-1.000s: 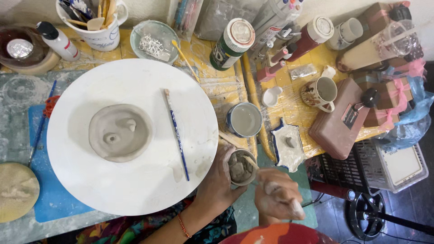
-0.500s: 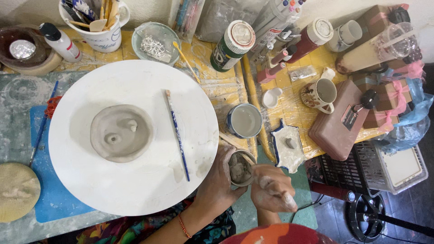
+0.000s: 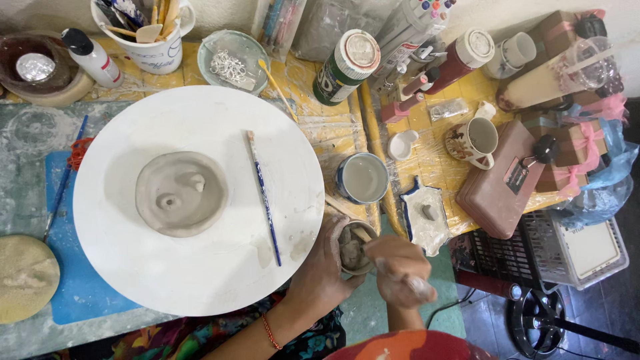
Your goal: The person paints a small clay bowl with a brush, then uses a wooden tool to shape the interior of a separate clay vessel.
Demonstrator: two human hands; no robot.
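Your right hand [image 3: 400, 273] has drawn in closer to the small clay cup [image 3: 351, 248] since a second ago, when it sat lower and farther off to the side; now it hovers just over the cup's rim, blurred with motion. Its grip is curled shut around a thin tool, though the blur hides what kind; the tool's tip appears to reach into the cup. Your left hand [image 3: 327, 270] has kept its place, its grip wrapped about the cup's near side and steadying it at the edge of the white round board [image 3: 200, 280]. That suggests you are stirring or scooping what the cup holds, a grey, wet, lumpy clay mix.

Just beyond your left grip stands a blue-rimmed cup [image 3: 362, 178] of cloudy grey water. Farther out from it, a glass bowl [image 3: 233, 60] holds small pale bits, and a white mug [image 3: 157, 47] is crammed with brushes and wooden tools. Off to the left of your grips, on the board, lies a flat clay disc [image 3: 181, 193] with two small knobs, and a blue-handled brush [image 3: 265, 193] rests between it and the cup.
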